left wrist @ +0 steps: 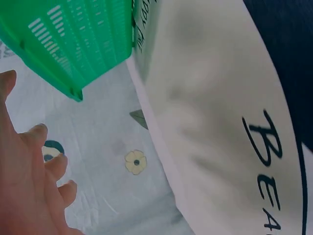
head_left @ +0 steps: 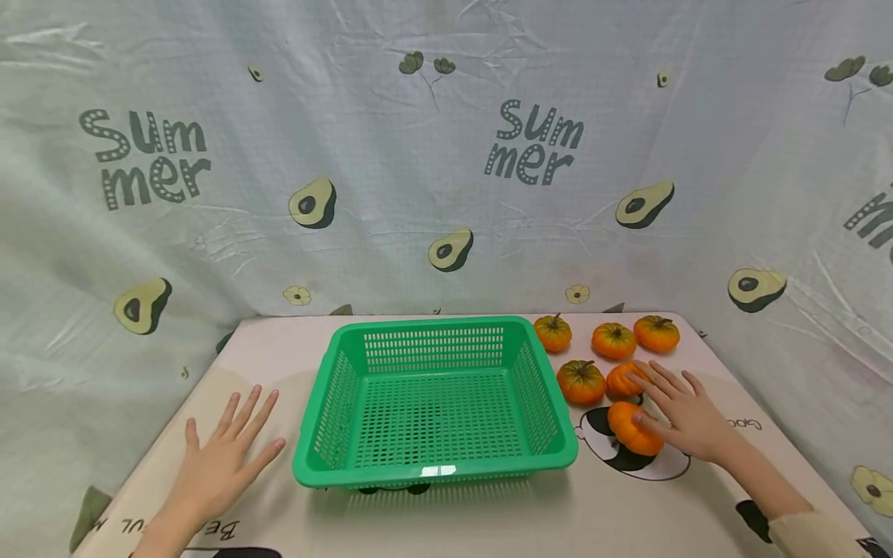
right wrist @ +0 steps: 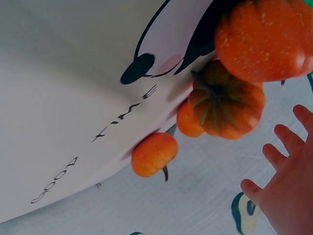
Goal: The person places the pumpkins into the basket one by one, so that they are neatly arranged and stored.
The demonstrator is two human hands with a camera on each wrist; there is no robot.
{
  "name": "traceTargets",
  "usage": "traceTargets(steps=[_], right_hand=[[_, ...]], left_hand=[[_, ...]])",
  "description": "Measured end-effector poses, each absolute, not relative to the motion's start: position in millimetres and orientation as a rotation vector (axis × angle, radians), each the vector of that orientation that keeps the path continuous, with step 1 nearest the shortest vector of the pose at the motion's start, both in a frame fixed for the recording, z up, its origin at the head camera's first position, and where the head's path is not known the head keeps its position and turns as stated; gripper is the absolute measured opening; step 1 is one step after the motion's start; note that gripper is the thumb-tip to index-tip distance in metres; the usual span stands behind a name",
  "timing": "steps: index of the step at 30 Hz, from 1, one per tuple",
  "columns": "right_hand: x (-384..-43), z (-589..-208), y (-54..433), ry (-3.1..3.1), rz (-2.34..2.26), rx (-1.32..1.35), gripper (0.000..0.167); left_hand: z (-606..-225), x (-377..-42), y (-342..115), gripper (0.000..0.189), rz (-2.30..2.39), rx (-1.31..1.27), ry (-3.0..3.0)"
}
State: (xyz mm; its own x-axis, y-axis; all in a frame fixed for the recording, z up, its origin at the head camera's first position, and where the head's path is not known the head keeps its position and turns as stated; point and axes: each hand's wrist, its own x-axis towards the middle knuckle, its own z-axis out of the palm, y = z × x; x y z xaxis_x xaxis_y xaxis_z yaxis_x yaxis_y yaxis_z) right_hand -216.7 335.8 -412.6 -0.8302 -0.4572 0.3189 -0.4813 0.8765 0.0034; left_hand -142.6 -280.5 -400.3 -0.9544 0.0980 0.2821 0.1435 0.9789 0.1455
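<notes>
A green plastic basket (head_left: 436, 463) stands in the middle of the table, with nothing inside it. To its left, my left hand (head_left: 222, 465) is spread with straight fingers and holds nothing; the left wrist view has its fingers (left wrist: 56, 167) beside the basket wall (left wrist: 93, 44). Several small orange pumpkins sit right of the basket. My right hand (head_left: 687, 415), fingers spread, hovers by the nearest pumpkin (head_left: 636, 430), its thumb overlapping that one in the head view. Fingertips partly cover another pumpkin (head_left: 621, 380). In the right wrist view, a large-looking pumpkin (right wrist: 266, 39) lies beyond the fingers (right wrist: 288, 139).
More pumpkins, one by the basket's back corner (head_left: 553, 333) and one at the far right (head_left: 656, 333), line the table's back edge. A printed cloth covers the tabletop (head_left: 488, 519). Behind and at both sides hangs a pale avocado-patterned curtain (head_left: 391, 155).
</notes>
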Motion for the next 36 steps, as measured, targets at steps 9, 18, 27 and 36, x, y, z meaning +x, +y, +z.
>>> traceTargets(steps=[9,18,27,36], right_hand=[[-210.2,-412.1,319.9,-2.744,0.049,0.743,0.056],[-205.1,-414.6,310.3,-2.718,-0.026,0.788,0.056],[-202.1,-421.5,309.2,-2.639,-0.111,0.925,0.074],[-204.0,-425.2,307.3,-2.714,-0.111,0.920,0.083]], left_hand=[[-397.0,-133.6,-259.5,0.073,-0.240,-0.271,-2.814],[-394.3,-131.9,-236.0,0.077,-0.243,-0.364,-2.777],[-393.9,-134.4,-225.2,0.078,-0.233,-0.390,-2.783],[-395.0,-135.5,-220.7,0.088,-0.232,-0.402,-2.796]])
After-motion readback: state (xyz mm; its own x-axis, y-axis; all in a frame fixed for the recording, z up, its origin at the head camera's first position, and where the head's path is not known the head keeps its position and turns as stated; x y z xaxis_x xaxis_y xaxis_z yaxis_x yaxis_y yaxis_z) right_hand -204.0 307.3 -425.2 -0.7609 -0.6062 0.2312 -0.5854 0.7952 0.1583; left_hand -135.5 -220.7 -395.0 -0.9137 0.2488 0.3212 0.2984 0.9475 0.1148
